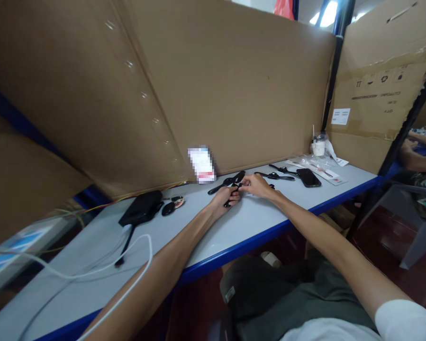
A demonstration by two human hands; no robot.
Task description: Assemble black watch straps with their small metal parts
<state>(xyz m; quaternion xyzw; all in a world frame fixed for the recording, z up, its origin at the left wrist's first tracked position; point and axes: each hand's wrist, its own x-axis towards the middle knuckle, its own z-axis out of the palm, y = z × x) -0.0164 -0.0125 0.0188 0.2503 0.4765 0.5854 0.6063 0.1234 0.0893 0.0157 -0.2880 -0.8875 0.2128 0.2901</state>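
My left hand point(224, 199) is closed around a black wristwatch point(227, 204), whose strap end hangs below the fingers. Close against it, my right hand point(256, 185) pinches at the upper part of the same watch; its case is mostly hidden by my fingers. Just behind my hands lies another black watch point(216, 188) with its strap stretched out. To the right of my right hand, two more black items with watch-like straps, a nearer watch point(275, 175) and a farther watch point(283, 169), rest on the table.
A lit phone point(202, 164) leans on the cardboard wall point(241, 94). A dark phone point(308, 177), plastic packaging point(326, 174) and a cup point(318, 146) stand right. Left are a black pouch-like object point(141, 208), keys with a fob point(168, 209) and a white cable point(150, 248) crossing my left forearm.
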